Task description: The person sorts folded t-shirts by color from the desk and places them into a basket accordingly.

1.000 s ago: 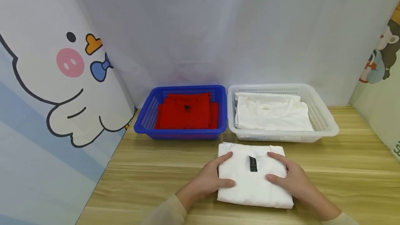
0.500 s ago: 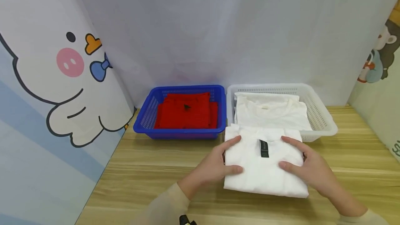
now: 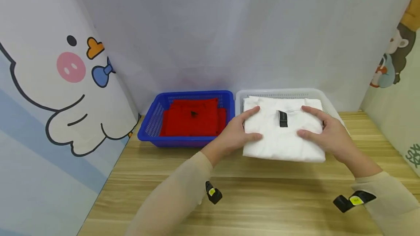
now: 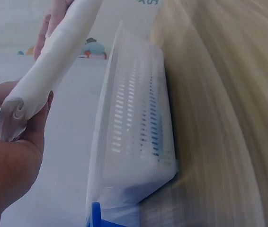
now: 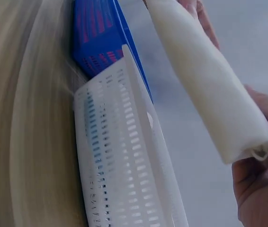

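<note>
A folded white T-shirt (image 3: 279, 141) with a black neck label is held in the air between both hands. My left hand (image 3: 237, 134) grips its left edge, thumb on top and fingers beneath, as the left wrist view also shows around the shirt's rolled end (image 4: 53, 71). On the opposite edge my right hand (image 3: 331, 139) holds it the same way. Below and behind the shirt stands the white plastic basket (image 3: 331, 110), mostly covered in the head view. Both wrist views show the shirt raised above the basket's rim (image 5: 148, 118).
To the left, touching or close beside the white basket, a blue basket (image 3: 190, 141) holds folded red clothes (image 3: 193, 119). Both stand on a wood-grain table (image 3: 249, 199) before a pale curtain (image 3: 197, 32). A cartoon-printed panel (image 3: 39, 126) lines the left side.
Both hands have lifted the folded white T-shirt off the table and carried it forward and slightly right, over the white basket. It now hides the white clothes seen there earlier.
</note>
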`<state>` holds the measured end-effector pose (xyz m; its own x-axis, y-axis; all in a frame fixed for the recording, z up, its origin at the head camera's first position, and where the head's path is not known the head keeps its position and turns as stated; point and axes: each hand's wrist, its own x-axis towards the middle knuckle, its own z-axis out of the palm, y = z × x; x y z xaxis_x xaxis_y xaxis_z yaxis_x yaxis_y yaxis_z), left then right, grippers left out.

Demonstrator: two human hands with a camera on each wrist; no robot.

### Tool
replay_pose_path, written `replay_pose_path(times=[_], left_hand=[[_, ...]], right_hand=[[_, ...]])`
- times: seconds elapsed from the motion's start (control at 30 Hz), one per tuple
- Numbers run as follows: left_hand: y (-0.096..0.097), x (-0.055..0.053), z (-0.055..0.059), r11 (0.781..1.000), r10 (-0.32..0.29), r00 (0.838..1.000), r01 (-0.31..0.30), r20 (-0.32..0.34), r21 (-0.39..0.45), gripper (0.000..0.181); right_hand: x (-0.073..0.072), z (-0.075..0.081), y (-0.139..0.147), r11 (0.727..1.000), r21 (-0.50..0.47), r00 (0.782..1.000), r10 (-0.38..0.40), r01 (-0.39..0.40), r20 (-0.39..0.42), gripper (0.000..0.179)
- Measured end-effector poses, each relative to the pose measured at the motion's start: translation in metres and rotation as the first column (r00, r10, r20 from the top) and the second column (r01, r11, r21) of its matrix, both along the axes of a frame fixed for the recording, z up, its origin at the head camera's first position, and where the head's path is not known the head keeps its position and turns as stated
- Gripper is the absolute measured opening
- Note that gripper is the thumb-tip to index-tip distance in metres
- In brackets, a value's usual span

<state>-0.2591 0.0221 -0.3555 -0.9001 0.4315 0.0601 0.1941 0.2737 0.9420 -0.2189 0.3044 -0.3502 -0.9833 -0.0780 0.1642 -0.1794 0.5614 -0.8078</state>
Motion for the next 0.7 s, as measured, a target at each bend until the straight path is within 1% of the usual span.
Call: replay_pose_path(times=[0.07,0.13,0.2,0.3,0.37,0.5,0.6,0.7], left_hand=[[0.005,-0.012,0.004,1.0,0.016,1.0,-0.016,-0.018,-0.023,0.085],[0.01,-0.023,0.008,0.999,0.03,0.999,-0.03,-0.019,-0.027,0.085],[0.015,-0.034,0.01,0.999,0.044,0.999,-0.044,-0.023,-0.03,0.085],[0.021,-0.049,0.01,0.996,0.072,0.997,-0.074,-0.03,-0.042,0.085],[0.026,-0.06,0.006,0.996,0.083,0.996,-0.085,-0.033,-0.041,0.085],[0.033,-0.075,-0.004,0.992,0.12,0.993,-0.12,-0.007,-0.036,0.085],[0.037,-0.081,-0.012,0.989,0.149,0.989,-0.149,0.009,-0.025,0.084],[0.043,-0.086,-0.02,0.986,0.168,0.986,-0.168,0.014,-0.014,0.083]], right_hand=[[-0.012,0.004,0.004,1.0,-0.009,1.0,0.0,0.0,0.008,0.077],[-0.024,0.008,0.008,1.0,-0.008,1.0,-0.003,0.003,0.011,0.078],[-0.035,0.011,0.011,1.0,0.016,1.0,-0.014,0.013,0.01,0.079],[-0.051,0.012,0.014,0.999,0.043,1.0,-0.018,0.017,0.018,0.082],[-0.06,0.011,0.016,0.999,0.04,0.999,-0.019,0.017,0.038,0.084],[-0.079,0.002,0.019,1.0,-0.015,0.996,0.005,-0.004,0.091,0.088],[-0.088,-0.007,0.022,1.0,-0.029,0.993,0.014,-0.011,0.116,0.089],[-0.093,-0.013,0.026,1.0,-0.002,0.992,0.008,-0.008,0.127,0.091]])
